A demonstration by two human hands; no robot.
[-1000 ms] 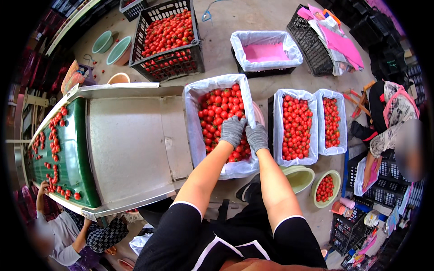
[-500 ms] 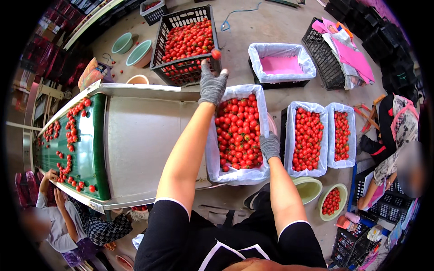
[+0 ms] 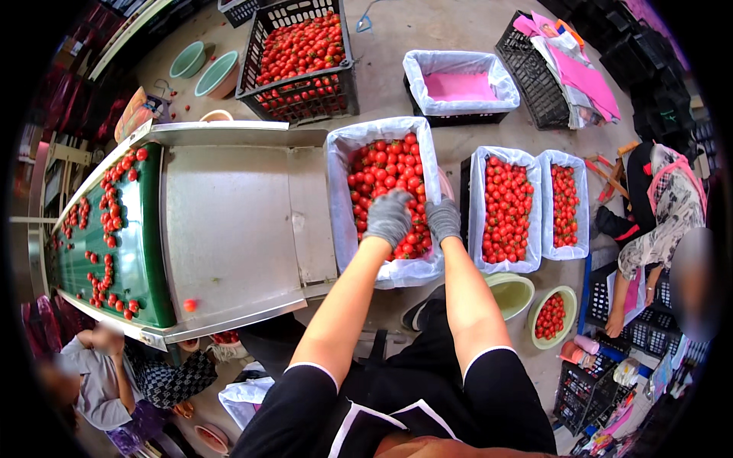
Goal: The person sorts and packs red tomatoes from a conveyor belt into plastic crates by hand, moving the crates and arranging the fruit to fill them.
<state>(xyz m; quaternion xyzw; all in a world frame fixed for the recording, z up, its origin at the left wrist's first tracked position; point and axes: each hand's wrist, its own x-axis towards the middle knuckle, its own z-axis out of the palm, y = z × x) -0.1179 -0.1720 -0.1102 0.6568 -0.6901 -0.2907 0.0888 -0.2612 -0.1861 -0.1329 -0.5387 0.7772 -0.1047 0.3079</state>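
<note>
In front of me a crate with a white plastic liner (image 3: 340,164) is filled with red tomatoes (image 3: 389,168). My left hand (image 3: 389,217), in a grey glove, is over the tomatoes near the crate's close end. Its fingers are smeared by motion, so whether they hold a tomato does not show. My right hand (image 3: 443,219), also gloved in grey, is closed on the crate's right rim and liner. To the left, a metal chute (image 3: 229,221) runs from a green conveyor belt (image 3: 145,259) to this crate. A single tomato (image 3: 190,305) is on the chute near the belt.
A black crate of tomatoes (image 3: 298,95) stands beyond the chute. A lined crate with a pink sheet (image 3: 460,85) is at the back. Two filled lined crates (image 3: 477,206) stand to the right, with green basins (image 3: 510,296) nearer. Co-workers sit at both sides.
My left hand has come back from beside the far black crate, where a tomato showed at its fingertips, to the lined crate. My right hand stays on the rim. A tomato has come onto the chute.
</note>
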